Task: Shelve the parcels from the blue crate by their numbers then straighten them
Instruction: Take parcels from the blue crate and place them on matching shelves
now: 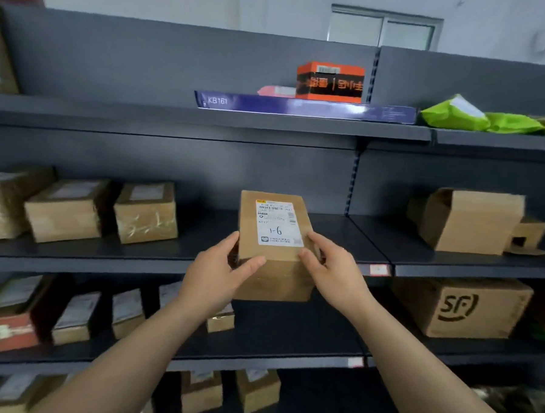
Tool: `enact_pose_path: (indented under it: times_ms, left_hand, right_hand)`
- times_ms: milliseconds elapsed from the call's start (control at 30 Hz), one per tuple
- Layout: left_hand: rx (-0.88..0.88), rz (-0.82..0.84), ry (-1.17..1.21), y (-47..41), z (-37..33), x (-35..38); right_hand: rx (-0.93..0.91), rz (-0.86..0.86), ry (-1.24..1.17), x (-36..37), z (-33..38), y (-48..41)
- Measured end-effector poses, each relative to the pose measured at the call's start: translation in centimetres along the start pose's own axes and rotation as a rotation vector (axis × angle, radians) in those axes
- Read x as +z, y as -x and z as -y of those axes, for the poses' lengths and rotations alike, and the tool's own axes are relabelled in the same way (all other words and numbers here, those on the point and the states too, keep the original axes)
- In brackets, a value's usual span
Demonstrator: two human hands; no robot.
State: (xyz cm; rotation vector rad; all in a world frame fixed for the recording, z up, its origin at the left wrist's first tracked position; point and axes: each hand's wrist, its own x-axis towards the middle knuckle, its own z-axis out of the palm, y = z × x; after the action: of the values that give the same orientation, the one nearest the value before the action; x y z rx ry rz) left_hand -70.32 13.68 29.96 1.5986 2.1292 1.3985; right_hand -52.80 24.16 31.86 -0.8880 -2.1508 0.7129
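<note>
A brown cardboard parcel [272, 269] with a white label marked "1-6" is held in front of the second shelf [199, 253], its near end over the shelf's front edge. My left hand [217, 273] grips its left side and my right hand [331, 269] grips its right side. Three brown parcels [146, 214] stand in a row on the same shelf to the left. The blue crate is out of view.
The top shelf carries a long blue box [304, 107], an orange box [330, 81] and green bags [478, 119]. On the right section sit an open carton [469, 219] and an SF box [461, 308]. Lower shelves hold several small parcels [126, 312].
</note>
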Motion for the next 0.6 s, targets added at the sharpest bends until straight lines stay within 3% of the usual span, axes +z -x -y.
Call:
enact_pose_path:
  times_ms: [300,600]
  left_hand:
    - [-0.157,-0.149,-0.115,-9.1,5.1,-1.1]
    - [-0.297,-0.185,-0.141,-16.5,8.9,0.1]
  right_hand:
    - [-0.068,0.149,-0.055,7.0,-2.1,-14.5]
    - [-0.156,0.281,-0.032,11.7,-4.7,-24.5]
